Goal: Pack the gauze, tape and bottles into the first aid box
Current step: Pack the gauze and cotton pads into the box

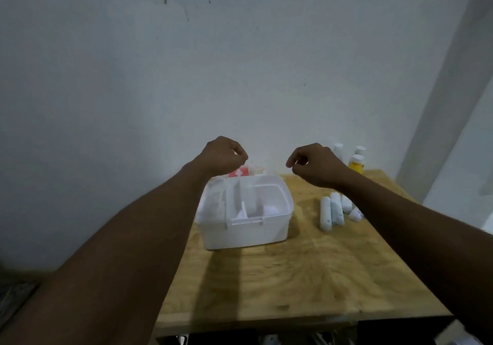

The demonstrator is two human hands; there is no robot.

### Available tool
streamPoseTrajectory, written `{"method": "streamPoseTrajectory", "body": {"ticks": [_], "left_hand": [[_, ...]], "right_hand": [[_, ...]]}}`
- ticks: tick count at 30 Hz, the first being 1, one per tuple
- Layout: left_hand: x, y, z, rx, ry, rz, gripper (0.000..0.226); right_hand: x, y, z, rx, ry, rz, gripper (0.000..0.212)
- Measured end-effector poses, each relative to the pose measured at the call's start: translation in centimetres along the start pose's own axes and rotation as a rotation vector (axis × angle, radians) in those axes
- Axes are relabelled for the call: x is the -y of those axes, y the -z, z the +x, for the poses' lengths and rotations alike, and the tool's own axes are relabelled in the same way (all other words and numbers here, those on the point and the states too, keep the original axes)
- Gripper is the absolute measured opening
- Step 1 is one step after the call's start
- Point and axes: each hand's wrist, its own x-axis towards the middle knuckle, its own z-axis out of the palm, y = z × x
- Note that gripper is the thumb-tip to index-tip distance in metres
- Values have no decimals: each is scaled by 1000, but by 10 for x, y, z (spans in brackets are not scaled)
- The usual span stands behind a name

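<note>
Hovering over first aid box (244, 234); right hand (315, 165) curled, grip empty; left hand (222, 157) curled, grip unclear.

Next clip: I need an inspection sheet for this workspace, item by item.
Surface: wooden table, grain visible, shadows in front of the box.
Job's things: white first aid box open, tray on top, lid with red cross label raised behind; gauze rolls lying right of the box; bottles standing at the far right corner, one yellow; tape not made out.
Clutter: nothing seen.
Grippers: left hand and right hand hover above the box's far side, fingers curled; right holds nothing; left's contact with the lid unclear.
Cables: nothing seen.
Surroundings: pale stained wall; blurred dark items below the table edge.
</note>
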Motion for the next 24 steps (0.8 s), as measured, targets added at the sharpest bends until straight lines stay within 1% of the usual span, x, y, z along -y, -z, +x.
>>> {"method": "streamPoseTrajectory", "body": {"ticks": [2,4,7,11,14,18,20,24], "left_hand": [[-19,-18,4,39,-42,56,17],[-38,-40,4,94,-121,124,17],[-63,-73,4,212,-219,199,17],[-87,-113,2,311,-267,315,20],[-96,-138,-1,370,-303,443,22],[-100,-162,-6,462,-324,591,32],[-101,-167,-7,497,-324,614,35],[-104,-168,-3,541,-323,560,29]], "right_hand": [[-26,8,-7,-3,-71,-45,13],[-50,10,-16,28,-141,-77,11],[-76,9,-32,58,-226,-122,11],[-94,10,-50,94,-314,-146,12],[-101,6,-58,138,-297,-182,14],[-105,-3,-67,211,-279,-202,22],[-106,-5,-70,229,-261,-192,25],[-109,-7,-72,219,-241,-169,24]]}}
